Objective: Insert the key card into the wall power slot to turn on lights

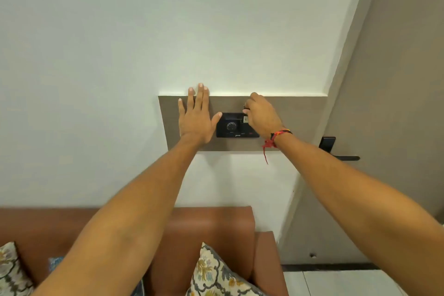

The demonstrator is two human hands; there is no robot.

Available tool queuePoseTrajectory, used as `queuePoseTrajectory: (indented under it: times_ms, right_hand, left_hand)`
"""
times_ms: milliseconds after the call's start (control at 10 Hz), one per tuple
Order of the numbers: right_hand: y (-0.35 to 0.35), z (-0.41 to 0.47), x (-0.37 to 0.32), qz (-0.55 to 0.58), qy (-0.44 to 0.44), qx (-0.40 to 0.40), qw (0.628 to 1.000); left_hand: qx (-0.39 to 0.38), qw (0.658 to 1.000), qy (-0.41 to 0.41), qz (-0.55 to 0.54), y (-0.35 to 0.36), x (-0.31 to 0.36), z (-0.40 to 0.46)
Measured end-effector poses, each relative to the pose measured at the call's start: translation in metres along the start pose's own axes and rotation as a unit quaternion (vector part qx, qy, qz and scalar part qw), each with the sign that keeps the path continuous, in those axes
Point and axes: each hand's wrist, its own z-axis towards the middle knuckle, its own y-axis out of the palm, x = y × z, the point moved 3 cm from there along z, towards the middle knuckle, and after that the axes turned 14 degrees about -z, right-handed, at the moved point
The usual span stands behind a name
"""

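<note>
A black switch plate (pixel 230 127) with a round dial sits on a brown wall panel (pixel 298 122). My left hand (pixel 195 116) lies flat against the panel just left of the plate, fingers spread, holding nothing. My right hand (pixel 260 114) is at the plate's upper right corner, fingers pinched on a small dark key card (pixel 245 113) whose lower end meets the plate's slot area. Most of the card is hidden by my fingers. A red thread band circles my right wrist.
A brown door with a black lever handle (pixel 336 151) stands to the right. Below the panel is an orange-brown sofa (pixel 216 223) with patterned cushions (pixel 216 271). The white wall rises above the panel.
</note>
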Motion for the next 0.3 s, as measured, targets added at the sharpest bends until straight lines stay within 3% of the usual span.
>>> queuePoseTrajectory:
  times_ms: [100, 300]
  right_hand:
    - [-0.005, -0.003, -0.003, -0.021, 0.009, -0.012, 1.000]
    - [-0.047, 0.010, -0.006, -0.074, 0.009, 0.055, 0.996]
  left_hand:
    - [-0.009, 1.000, 0.001, -0.004, -0.004, 0.002, -0.001]
    - [0.037, 0.995, 0.091, 0.005, -0.036, 0.019, 0.014]
